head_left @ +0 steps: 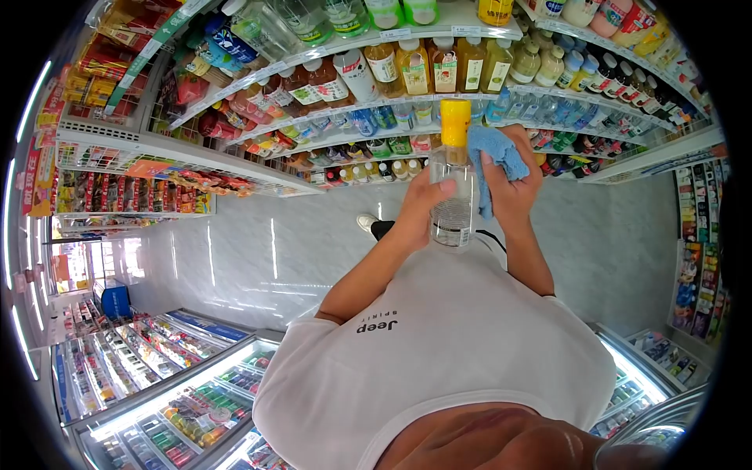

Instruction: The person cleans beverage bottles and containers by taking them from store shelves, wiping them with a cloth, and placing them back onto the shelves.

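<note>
In the head view, the person's left hand (pixel 421 202) is closed round a clear plastic bottle with a tall yellow cap (pixel 453 207), its thumb laid across the front; the far-side fingers are mostly hidden. The bottle stands nearly upright in front of the chest, cap end away, with small print and a barcode towards its near end. The right hand (pixel 517 184), just to the right, grips a bunched light-blue cloth (pixel 487 184) between thumb and bent fingers. The cloth is right beside the bottle; whether they touch, I cannot tell. Far off stand white-edged shelves (pixel 352 44) full of drinks. Nearer are the grey, glossy floor (pixel 262 258), a white shoe (pixel 366 222) and the white short-sleeved T-shirt (pixel 470 337). Lit display cases (pixel 157 390) stand near left.
</note>
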Tool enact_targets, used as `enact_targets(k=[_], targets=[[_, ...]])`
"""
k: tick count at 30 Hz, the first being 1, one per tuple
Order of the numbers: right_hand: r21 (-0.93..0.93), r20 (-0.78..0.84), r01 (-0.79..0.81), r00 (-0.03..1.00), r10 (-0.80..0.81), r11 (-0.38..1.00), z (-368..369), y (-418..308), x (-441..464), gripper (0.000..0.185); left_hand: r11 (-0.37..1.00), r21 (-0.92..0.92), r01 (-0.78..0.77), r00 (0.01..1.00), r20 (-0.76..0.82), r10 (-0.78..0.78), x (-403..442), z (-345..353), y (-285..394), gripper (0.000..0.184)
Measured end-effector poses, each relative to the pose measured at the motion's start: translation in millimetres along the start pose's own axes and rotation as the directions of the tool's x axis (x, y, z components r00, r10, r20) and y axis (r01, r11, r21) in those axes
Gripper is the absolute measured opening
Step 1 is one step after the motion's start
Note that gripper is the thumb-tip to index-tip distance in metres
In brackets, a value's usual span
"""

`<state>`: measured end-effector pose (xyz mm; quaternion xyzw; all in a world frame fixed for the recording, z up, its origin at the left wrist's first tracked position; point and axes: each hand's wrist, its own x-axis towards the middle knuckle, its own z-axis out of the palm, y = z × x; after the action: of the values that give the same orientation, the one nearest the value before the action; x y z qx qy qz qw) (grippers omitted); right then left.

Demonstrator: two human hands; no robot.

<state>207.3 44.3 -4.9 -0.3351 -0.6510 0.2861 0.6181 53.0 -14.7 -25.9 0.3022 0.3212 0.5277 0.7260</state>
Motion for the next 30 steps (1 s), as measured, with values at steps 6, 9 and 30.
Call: enact_targets(k=[6, 9, 30], targets=[[0.149, 0.006, -0.224, 0.974, 0.226, 0.963, 12, -12, -9, 0.025, 0.989, -0.147, -0.015, 0.985, -0.174, -0.011, -1, 13, 5, 0.057], [0.108, 0.069, -0.183, 0.982, 0.176, 0.977, 9, -14, -11, 0.026, 0.967, -0.255, 0.008, 0.976, -0.206, -0.063, 8, 8, 7, 0.055], [-0.266, 0.150, 0.328, 0.943, -0.297, 0.907, 8, 3, -32, 0.044, 0.752, -0.659, 0.029, 0.979, -0.132, -0.154, 43, -9, 12, 0.045]])
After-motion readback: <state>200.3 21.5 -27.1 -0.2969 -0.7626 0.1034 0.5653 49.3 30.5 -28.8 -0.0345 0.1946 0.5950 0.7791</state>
